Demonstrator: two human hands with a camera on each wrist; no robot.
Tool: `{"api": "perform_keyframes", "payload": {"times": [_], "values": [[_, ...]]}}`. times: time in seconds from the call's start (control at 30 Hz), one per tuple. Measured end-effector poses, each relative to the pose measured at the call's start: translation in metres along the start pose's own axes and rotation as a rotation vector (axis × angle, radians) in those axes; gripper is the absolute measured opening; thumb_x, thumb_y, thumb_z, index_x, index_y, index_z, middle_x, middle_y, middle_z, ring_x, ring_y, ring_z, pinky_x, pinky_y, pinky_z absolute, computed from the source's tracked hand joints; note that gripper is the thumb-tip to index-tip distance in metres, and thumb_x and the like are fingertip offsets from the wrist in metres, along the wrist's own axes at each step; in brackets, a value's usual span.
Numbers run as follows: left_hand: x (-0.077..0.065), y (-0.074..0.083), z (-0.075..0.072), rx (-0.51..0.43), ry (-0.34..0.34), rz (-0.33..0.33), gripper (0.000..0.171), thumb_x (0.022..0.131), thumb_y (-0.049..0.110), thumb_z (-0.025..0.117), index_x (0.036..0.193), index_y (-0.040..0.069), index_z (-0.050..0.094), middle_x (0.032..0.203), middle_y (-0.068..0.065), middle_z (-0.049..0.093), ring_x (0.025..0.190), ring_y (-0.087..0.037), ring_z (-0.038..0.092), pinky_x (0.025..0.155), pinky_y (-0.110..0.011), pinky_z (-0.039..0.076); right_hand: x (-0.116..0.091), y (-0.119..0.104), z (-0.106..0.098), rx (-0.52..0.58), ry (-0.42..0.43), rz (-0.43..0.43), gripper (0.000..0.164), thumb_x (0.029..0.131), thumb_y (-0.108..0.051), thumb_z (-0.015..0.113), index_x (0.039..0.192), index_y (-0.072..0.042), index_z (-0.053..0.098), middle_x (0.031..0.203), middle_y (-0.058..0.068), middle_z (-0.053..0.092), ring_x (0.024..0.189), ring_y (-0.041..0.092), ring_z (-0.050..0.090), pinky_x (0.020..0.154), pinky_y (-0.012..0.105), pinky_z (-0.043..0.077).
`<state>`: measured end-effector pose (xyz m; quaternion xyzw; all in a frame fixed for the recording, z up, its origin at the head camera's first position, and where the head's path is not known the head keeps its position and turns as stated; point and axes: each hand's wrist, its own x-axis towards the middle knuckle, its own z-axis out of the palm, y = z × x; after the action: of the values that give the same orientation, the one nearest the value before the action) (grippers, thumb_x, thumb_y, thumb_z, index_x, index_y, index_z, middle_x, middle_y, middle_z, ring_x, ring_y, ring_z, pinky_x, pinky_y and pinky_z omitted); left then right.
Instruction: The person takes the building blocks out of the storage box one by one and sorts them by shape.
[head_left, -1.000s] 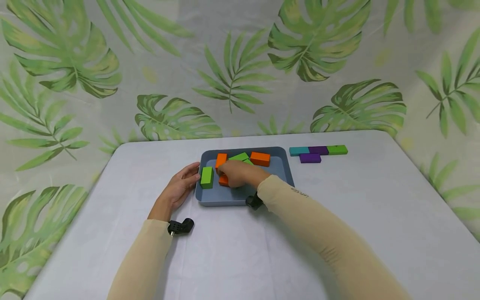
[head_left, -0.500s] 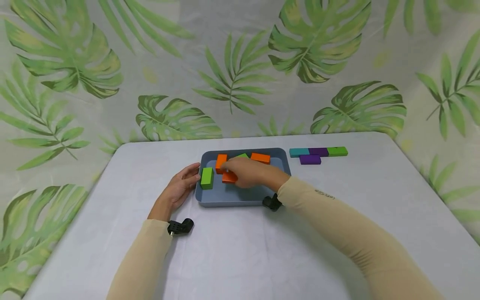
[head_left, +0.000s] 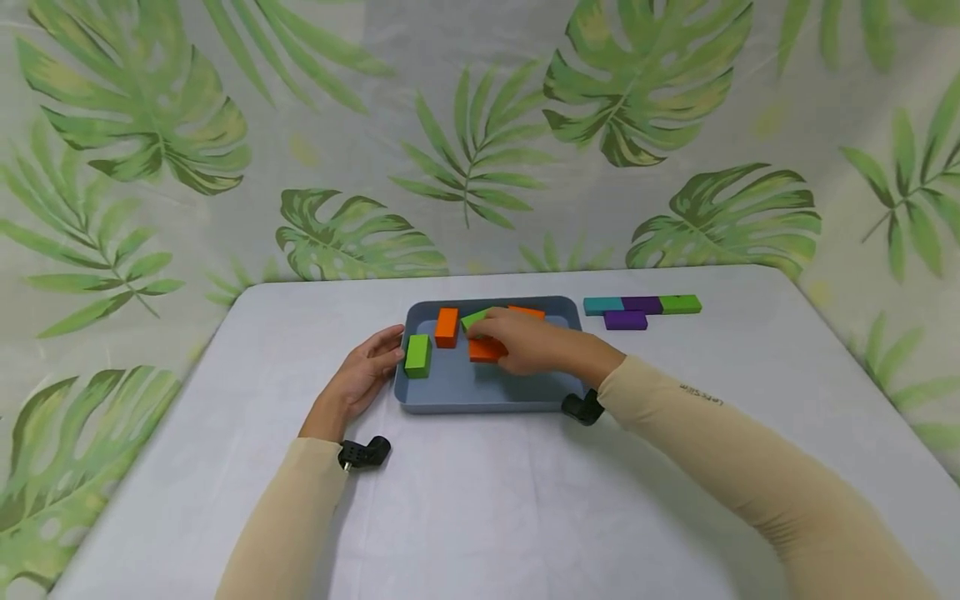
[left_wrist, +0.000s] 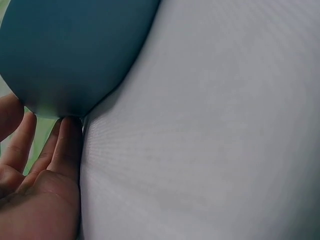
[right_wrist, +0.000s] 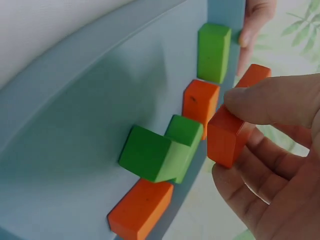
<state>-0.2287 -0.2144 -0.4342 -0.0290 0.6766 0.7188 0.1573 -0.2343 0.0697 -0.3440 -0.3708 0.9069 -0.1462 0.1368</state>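
Observation:
My right hand point(head_left: 528, 340) holds an orange block point(right_wrist: 227, 137) between thumb and fingers, above the blue-grey tray point(head_left: 487, 408). My left hand point(head_left: 367, 371) rests against the tray's left wall, its fingers mostly straight and touching it in the left wrist view. Inside the tray, a green block point(head_left: 417, 357) lies by the left wall and an orange block point(head_left: 446, 327) just right of it. In the right wrist view, two green blocks lie together, the nearer green block point(right_wrist: 145, 152) partly covering the other, with another orange block point(right_wrist: 142, 207) beside them. My right hand partly hides these in the head view.
Right of the tray, a teal block point(head_left: 603, 306), a purple block point(head_left: 642, 305) and a green block point(head_left: 680, 304) form a row. Another purple block point(head_left: 626, 320) lies against the row's front. A white cloth point(head_left: 480, 500) covers the table; a leaf-patterned curtain point(head_left: 495, 125) hangs behind.
My right hand has moved right across the tray, carrying the orange block away from the blocks at the left. My left hand stays at the tray's wall.

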Motion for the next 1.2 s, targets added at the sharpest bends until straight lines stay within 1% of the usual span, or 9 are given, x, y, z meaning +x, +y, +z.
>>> {"api": "perform_keyframes", "payload": {"times": [0.17, 0.27, 0.37, 0.47, 0.53, 0.67, 0.9, 1.03, 1.2], "values": [[0.000, 0.000, 0.000, 0.001, -0.004, 0.004, 0.060, 0.101, 0.007, 0.052, 0.157, 0.012, 0.030, 0.165, -0.010, 0.025, 0.153, -0.025, 0.024, 0.128, -0.040, 0.018, -0.014, 0.004, -0.005, -0.024, 0.055, -0.041, 0.051, 0.087, 0.002, 0.062, 0.136, -0.013, 0.059, 0.126, 0.009, 0.059, 0.110, 0.023, 0.056, 0.099, 0.039, 0.054], [0.000, 0.000, 0.001, 0.001, -0.002, -0.001, 0.060, 0.101, 0.008, 0.054, 0.156, 0.013, 0.030, 0.165, -0.010, 0.026, 0.153, -0.025, 0.025, 0.128, -0.040, 0.019, -0.026, 0.011, -0.010, -0.034, 0.084, -0.037, 0.049, 0.087, 0.002, 0.063, 0.135, -0.012, 0.061, 0.120, 0.009, 0.061, 0.105, 0.023, 0.057, 0.096, 0.039, 0.055], [0.000, 0.000, 0.000, 0.006, -0.018, 0.002, 0.061, 0.101, 0.007, 0.052, 0.157, 0.012, 0.027, 0.165, -0.011, 0.024, 0.153, -0.026, 0.024, 0.128, -0.040, 0.018, -0.039, 0.023, -0.016, 0.001, 0.114, -0.019, 0.049, 0.088, 0.001, 0.063, 0.135, -0.009, 0.060, 0.121, 0.011, 0.061, 0.104, 0.024, 0.058, 0.095, 0.041, 0.055], [0.000, 0.001, 0.000, 0.006, -0.021, 0.004, 0.061, 0.101, 0.006, 0.051, 0.157, 0.012, 0.028, 0.165, -0.011, 0.024, 0.153, -0.025, 0.024, 0.128, -0.040, 0.018, -0.055, 0.038, -0.023, 0.058, 0.160, -0.001, 0.050, 0.087, 0.002, 0.064, 0.135, -0.009, 0.059, 0.121, 0.012, 0.061, 0.103, 0.025, 0.057, 0.091, 0.042, 0.055], [0.001, 0.003, -0.001, 0.015, -0.026, 0.009, 0.061, 0.102, 0.007, 0.051, 0.157, 0.013, 0.028, 0.165, -0.010, 0.024, 0.153, -0.024, 0.023, 0.128, -0.040, 0.018, -0.067, 0.048, -0.027, 0.076, 0.197, 0.010, 0.050, 0.086, 0.003, 0.066, 0.134, -0.009, 0.060, 0.120, 0.011, 0.061, 0.101, 0.025, 0.058, 0.087, 0.041, 0.054], [0.003, 0.006, -0.001, 0.021, -0.032, 0.016, 0.060, 0.102, 0.008, 0.052, 0.157, 0.013, 0.028, 0.166, -0.009, 0.024, 0.154, -0.023, 0.023, 0.128, -0.039, 0.018, -0.093, 0.067, -0.033, 0.056, 0.253, 0.038, 0.049, 0.085, 0.003, 0.069, 0.132, -0.009, 0.061, 0.118, 0.010, 0.063, 0.100, 0.024, 0.059, 0.084, 0.042, 0.055], [0.002, 0.007, 0.003, 0.017, -0.015, 0.000, 0.060, 0.102, 0.008, 0.052, 0.157, 0.013, 0.029, 0.165, -0.009, 0.025, 0.153, -0.023, 0.024, 0.128, -0.039, 0.019, -0.134, 0.099, -0.033, 0.044, 0.284, 0.126, 0.049, 0.085, 0.002, 0.070, 0.133, -0.002, 0.058, 0.121, 0.016, 0.062, 0.105, 0.029, 0.060, 0.088, 0.048, 0.056], [0.003, 0.005, 0.002, 0.014, -0.017, -0.004, 0.060, 0.102, 0.008, 0.052, 0.157, 0.013, 0.029, 0.165, -0.009, 0.025, 0.153, -0.023, 0.024, 0.128, -0.039, 0.019, -0.149, 0.128, -0.027, 0.011, 0.317, 0.167, 0.046, 0.084, 0.003, 0.071, 0.128, 0.002, 0.059, 0.118, 0.018, 0.064, 0.104, 0.032, 0.062, 0.088, 0.051, 0.057], [0.002, 0.001, -0.002, 0.022, -0.014, -0.012, 0.060, 0.102, 0.008, 0.051, 0.157, 0.014, 0.028, 0.166, -0.008, 0.023, 0.154, -0.023, 0.023, 0.128, -0.039, 0.018, -0.158, 0.163, -0.018, 0.015, 0.333, 0.235, 0.043, 0.082, 0.004, 0.070, 0.124, 0.004, 0.061, 0.114, 0.021, 0.066, 0.101, 0.034, 0.063, 0.088, 0.053, 0.056]]}}
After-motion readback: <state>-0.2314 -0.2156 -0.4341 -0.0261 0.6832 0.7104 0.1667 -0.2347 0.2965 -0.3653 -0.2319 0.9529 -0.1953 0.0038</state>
